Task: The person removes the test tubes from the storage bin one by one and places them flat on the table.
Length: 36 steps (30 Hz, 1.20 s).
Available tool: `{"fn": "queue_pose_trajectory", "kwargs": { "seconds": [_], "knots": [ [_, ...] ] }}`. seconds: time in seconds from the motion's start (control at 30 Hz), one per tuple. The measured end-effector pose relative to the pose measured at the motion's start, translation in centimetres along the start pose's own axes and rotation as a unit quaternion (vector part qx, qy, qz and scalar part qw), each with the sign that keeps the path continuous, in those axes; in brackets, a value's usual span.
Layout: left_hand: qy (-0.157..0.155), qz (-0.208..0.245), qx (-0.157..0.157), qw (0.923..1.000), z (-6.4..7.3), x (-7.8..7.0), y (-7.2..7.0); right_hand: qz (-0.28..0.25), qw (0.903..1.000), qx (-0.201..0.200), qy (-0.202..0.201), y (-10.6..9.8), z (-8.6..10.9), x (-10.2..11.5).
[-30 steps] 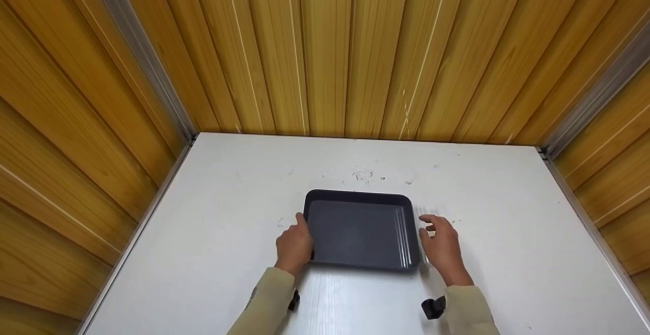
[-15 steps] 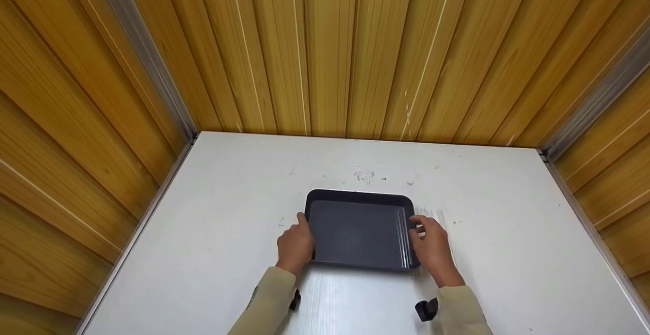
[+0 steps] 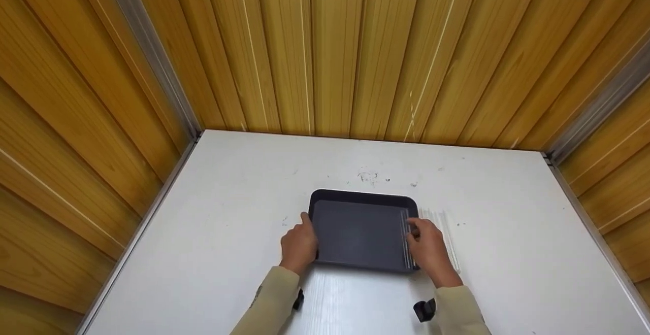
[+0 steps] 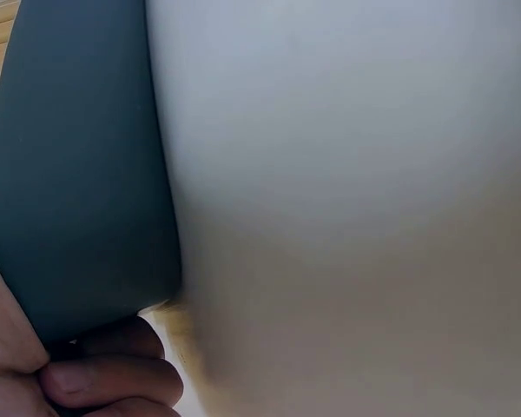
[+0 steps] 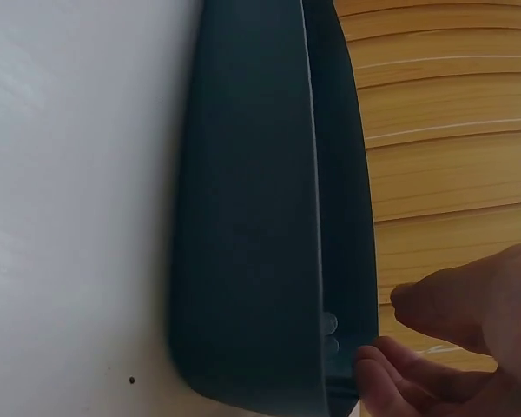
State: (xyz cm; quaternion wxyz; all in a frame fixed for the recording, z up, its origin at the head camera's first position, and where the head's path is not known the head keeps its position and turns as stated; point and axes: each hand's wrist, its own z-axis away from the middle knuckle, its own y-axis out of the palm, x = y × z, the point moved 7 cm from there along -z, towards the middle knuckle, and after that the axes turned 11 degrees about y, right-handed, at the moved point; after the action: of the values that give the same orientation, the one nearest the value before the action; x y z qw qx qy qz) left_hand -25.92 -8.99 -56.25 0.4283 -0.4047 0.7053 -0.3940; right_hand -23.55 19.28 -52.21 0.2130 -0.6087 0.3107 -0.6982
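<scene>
A dark grey rectangular tray lies in front of me. My left hand grips its left side, thumb up along the rim, while in the left wrist view curled fingers show at the tray's corner. Several thin clear rods lie side by side inside the tray along its right wall; round clear ends show in the right wrist view. My right hand reaches over the right rim, fingertips close to the rods. Its thumb and fingers are bent and stand apart, with nothing between them.
Faint parallel clear strips show on the white table right of the tray. Ribbed wood-patterned walls enclose the table at the back and both sides, with metal posts at the corners. Dark scuffs mark the tabletop behind the tray.
My right hand has moved left from beside the tray to over its right rim, by the rods. The left hand keeps its grip and the tray stays in place.
</scene>
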Motion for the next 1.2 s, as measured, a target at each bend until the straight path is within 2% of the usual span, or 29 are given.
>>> {"fn": "queue_pose_trajectory", "kwargs": {
  "seconds": [0.3,0.47,0.93,1.2],
  "knots": [
    [0.006,-0.008,-0.007,0.9999,-0.2,-0.4,0.0,0.059,0.9979,0.02,-0.016,1.4,-0.2,0.6],
    [0.005,-0.006,-0.004,1.0,-0.3,-0.3,-0.1,0.08,0.9963,0.017,-0.023,2.0,-0.3,0.7],
    [-0.011,-0.008,-0.008,0.9999,0.0,0.2,-0.1,0.104,0.9935,0.017,-0.044,3.5,-0.8,1.0],
    [0.012,-0.024,-0.036,0.999,0.2,-0.2,-0.2,0.108,0.991,0.007,-0.078,4.3,-0.7,1.4]
  ]
}}
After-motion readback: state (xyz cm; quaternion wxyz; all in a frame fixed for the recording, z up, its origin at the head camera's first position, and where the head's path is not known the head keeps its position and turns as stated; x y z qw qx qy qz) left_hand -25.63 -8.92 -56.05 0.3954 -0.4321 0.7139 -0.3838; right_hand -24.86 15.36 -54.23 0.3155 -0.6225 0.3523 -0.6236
